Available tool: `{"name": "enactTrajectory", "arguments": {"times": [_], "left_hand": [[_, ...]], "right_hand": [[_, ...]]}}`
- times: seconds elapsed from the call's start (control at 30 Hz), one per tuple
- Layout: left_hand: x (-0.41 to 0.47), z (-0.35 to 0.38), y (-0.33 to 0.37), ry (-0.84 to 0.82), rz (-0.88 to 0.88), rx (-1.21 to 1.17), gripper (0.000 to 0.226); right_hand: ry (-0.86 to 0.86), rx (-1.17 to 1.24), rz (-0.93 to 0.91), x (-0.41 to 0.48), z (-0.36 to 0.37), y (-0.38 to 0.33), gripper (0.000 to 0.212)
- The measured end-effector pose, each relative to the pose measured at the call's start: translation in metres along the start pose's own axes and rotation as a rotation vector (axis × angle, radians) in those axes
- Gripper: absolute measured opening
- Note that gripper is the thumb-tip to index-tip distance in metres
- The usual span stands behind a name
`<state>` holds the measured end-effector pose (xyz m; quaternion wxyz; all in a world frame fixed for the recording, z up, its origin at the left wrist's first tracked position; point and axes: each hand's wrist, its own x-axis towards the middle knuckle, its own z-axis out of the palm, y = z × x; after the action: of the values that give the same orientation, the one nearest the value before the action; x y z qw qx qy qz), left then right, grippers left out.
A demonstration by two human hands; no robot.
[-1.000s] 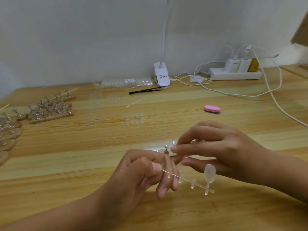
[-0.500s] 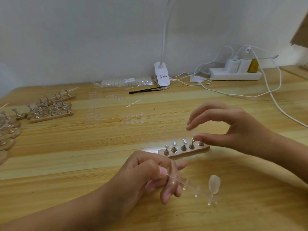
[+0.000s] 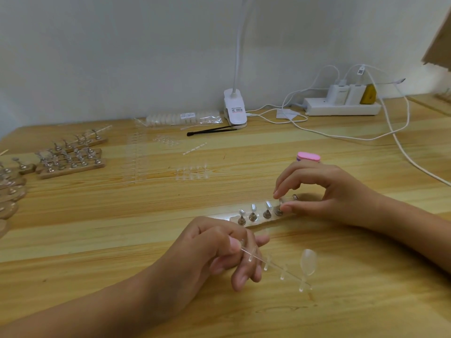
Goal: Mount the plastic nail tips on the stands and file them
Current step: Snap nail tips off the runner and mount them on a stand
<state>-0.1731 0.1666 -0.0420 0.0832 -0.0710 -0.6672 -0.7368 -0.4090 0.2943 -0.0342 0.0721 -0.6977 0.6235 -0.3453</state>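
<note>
One nail tip (image 3: 283, 200) lowered onto fourth stand (image 3: 278, 212); right hand (image 3: 324, 191) pinching

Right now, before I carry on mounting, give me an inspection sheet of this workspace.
Surface: wooden table.
Job's things: five-peg stand strip mid-table; clear sprue with one nail tip attached; pink file behind the right hand.
Clutter: spare stands far left; bagged tips, black tweezers, loose sprues at back.
Fingers: left hand pinches the sprue; right hand pinches a clear tip at the fourth peg.
Cables: white cables run from power strip along right side.
Surroundings: white wall, clip lamp.
</note>
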Motion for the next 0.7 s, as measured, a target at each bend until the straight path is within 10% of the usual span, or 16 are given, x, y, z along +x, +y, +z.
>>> {"name": "enactTrajectory", "arguments": {"times": [0.7], "left_hand": [[-0.0009, -0.0006, 0.0003, 0.027, -0.01, 0.036, 0.028]], "right_hand": [[-0.025, 0.056, 0.023, -0.0016, 0.0072, 0.0049, 0.019]]}}
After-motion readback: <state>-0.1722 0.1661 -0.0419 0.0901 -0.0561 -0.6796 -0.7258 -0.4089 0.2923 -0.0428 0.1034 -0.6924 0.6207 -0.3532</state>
